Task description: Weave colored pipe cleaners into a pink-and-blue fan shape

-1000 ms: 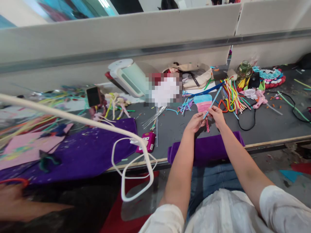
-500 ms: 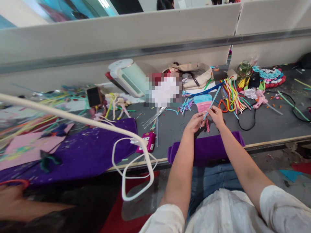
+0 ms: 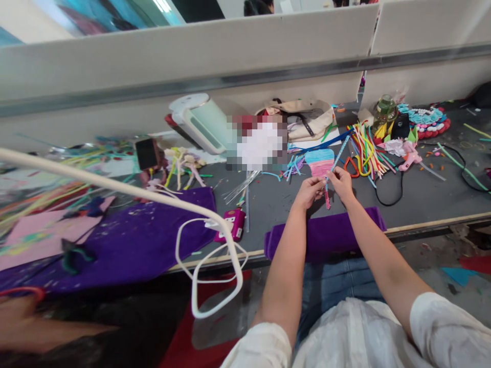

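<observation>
A light blue fuzzy stick (image 3: 342, 148) slants up from between my two hands, over a grey table. My left hand (image 3: 310, 192) is pinched at the lower end of the blue stick, beside a pink stem (image 3: 327, 198). With fingers closed on the same stick, my right hand (image 3: 341, 184) sits just to the right. Directly beyond the fingertips is a flat blue-and-pink striped piece (image 3: 320, 162), its lower edge partly hidden by my hands.
Orange-handled scissors (image 3: 351, 167) and a bundle of coloured sticks (image 3: 367, 151) lie right of my hands. A rolled purple cloth (image 3: 332, 235) lies under my forearms. A white tubular stand (image 3: 153, 194) crosses the left; another person's hand (image 3: 17, 312) is lower left.
The blue stick between my hands has turned slightly more upright, and its lower end has shifted. My hands have stayed in nearly the same place.
</observation>
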